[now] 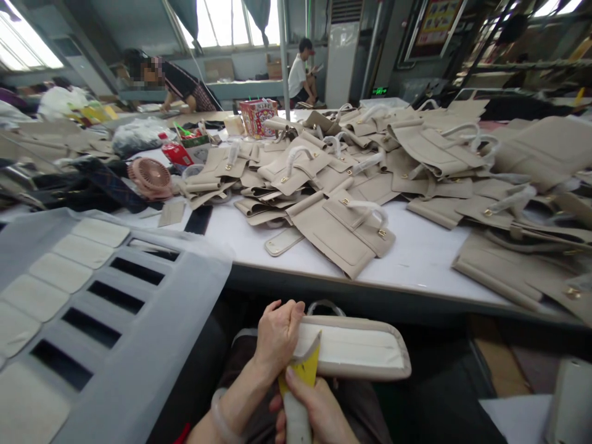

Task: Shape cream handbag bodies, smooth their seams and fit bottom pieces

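The beige bag panel (365,351) lies across the person's lap, below the near edge of the worktop (416,259), with its white lining facing up. The left hand (277,336) holds the panel's left end, its fingers (283,310) curled tight over the top rim. The right hand (324,410), just below, has its fingers wrapped around the pale handle of a yellow-bladed scraper (305,369). The blade tip touches the lining right beside the left hand. A heap of beige bag parts (351,228) covers the worktop, and a grey slotted tray (139,333) overhangs its near left corner.
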Demonstrator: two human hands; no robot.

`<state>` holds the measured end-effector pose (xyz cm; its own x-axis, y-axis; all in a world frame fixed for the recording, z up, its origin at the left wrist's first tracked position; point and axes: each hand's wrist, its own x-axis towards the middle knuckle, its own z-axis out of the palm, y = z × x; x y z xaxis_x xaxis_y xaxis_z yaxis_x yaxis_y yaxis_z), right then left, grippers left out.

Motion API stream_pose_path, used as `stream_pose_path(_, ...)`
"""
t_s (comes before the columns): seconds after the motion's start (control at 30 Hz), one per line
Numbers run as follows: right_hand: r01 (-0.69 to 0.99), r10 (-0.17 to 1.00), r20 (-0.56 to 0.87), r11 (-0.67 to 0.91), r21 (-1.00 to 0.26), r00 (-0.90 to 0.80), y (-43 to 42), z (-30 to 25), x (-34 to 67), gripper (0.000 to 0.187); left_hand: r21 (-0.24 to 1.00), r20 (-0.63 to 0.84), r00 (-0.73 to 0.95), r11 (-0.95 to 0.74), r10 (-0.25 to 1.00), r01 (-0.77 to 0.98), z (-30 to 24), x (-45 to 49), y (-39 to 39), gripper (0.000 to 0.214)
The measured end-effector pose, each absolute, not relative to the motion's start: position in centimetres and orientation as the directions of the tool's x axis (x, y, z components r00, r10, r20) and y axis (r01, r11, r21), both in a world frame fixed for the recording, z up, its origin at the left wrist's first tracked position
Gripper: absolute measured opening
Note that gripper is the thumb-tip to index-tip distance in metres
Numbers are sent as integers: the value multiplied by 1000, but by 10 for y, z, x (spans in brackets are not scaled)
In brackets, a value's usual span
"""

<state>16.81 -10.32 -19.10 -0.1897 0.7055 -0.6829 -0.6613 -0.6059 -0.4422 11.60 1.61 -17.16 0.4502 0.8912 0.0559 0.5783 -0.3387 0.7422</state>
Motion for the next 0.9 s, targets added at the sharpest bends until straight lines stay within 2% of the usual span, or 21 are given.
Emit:
stream_pose_path(0.17,-624,715,-668,-622,-473,-206,-121,-198,173,80,645,85,410,-364,908,672,-173,127,11,38)
stream_pose_path(0.33,-622,714,-679,-612,-489,-169,-121,-185,173,81,643,63,383,-331,922,691,-170,139,8,41)
stream_pose_path(0.43,-629,703,-708,-580,-518,-65,-120,-176,169,86,705,38,349,-272,936,654,-170,142,10,42)
stream_pose_path(0.5,-597,737,-676,-547,-587,-10,-123,-173,171,84,774,3,320,-205,947,599,-170,140,16,43)
stream_pose_path(0.67,-404,833,-551,-486,-775,55,-134,-159,233,69,955,-130,240,57,962,291,-172,115,29,61)
stream_pose_path(0.73,-362,812,-500,-387,-848,302,-133,-149,284,60,977,-163,228,126,960,170,-174,100,23,63)
stream_pose_path(0.8,-253,759,-375,-280,-926,532,-126,-142,344,55,977,-212,236,201,948,67,-178,83,9,60)
stream_pose_path(0.9,103,669,-162,-338,-936,725,-101,-145,433,49,933,-308,270,345,912,-102,-189,64,-14,54)
